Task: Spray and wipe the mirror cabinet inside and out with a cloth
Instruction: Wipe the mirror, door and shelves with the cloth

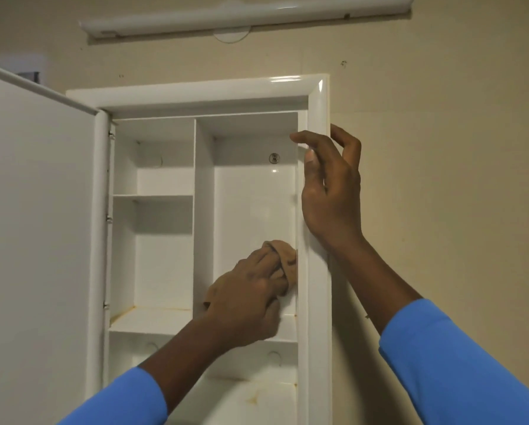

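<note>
the mirror cabinet [317,99] hangs on a beige wall [456,133], its door [36,210] swung wide to the left. the left grip [245,297] is curled round a bunched brown cloth [286,256], pressing it into the tall right compartment, low against the back panel and right inner wall, just above that compartment's shelf. the right grip [330,191] holds the cabinet's right frame edge near the top, thumb on the front face, fingers hooked round the outer side. both arms wear blue sleeves [459,363]. a white light bar [245,13] sits above the cabinet
</note>
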`<state>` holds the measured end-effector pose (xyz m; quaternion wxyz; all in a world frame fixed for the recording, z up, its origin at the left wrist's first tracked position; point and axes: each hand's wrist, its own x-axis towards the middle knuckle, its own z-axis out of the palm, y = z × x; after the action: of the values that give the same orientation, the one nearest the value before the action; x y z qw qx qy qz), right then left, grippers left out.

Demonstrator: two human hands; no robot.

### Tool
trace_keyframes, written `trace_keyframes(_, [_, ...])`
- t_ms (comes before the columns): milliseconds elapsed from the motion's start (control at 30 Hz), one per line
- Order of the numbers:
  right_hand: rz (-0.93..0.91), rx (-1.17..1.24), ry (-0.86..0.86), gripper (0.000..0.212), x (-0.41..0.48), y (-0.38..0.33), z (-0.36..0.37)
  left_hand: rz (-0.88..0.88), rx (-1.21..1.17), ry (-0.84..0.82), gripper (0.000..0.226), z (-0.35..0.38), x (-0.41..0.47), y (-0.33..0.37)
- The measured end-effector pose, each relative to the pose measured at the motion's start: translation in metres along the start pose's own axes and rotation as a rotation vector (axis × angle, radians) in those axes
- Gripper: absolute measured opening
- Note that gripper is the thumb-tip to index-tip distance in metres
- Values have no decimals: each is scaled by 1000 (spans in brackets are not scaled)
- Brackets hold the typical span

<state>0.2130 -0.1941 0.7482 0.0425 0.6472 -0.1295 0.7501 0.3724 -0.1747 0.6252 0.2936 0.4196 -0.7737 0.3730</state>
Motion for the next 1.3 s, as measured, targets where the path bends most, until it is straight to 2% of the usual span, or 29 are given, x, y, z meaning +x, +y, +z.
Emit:
trace_keyframes(67, [-1,-9,-3,33,0,-2,0,-2,13,-112,16,-7,-5,10])
trace_keyframes(167, [13,-17,-3,33,0,-6,-1,-61,151,-391,38,-11,-2,18])
trace_keyframes(367, [7,-38,-53,35,1,-10,-5,-26,221,-709,30,-41,16,23])
trace_keyframes(433, [7,-45,-80,34,0,-11,-6,6,347,-752,21,-43,18,14])
trace_keyframes(533, [15,-56,-85,34,-1,-14,-6,28,471,-768,32,-44,22,10])
trace_keyframes(700, [23,-87,-110,32,1,-16,-8,-39,640,-851,40,-48,30,20])
trace_keyframes(867, [17,-58,-90,30,-1,-12,-5,-58,516,-870,30,-50,28,14])
trace_keyframes(1000, [37,-17,-31,29,-2,-11,-3,-156,78,-684,27,-47,28,3])
trace_keyframes(1100, [21,9,-30,29,-2,-9,-3,-308,-165,-362,14,-29,22,9])
trace_keyframes(1133, [16,15,-30,30,-2,-8,-3,-343,-229,-227,22,-25,22,11])
trace_keyframes(1233, [9,22,-28,30,-2,-7,-1,-420,-289,150,32,-20,23,13])
trace_keyframes(1300, [15,22,-20,30,-2,-6,-1,-458,-228,154,25,-13,21,13])
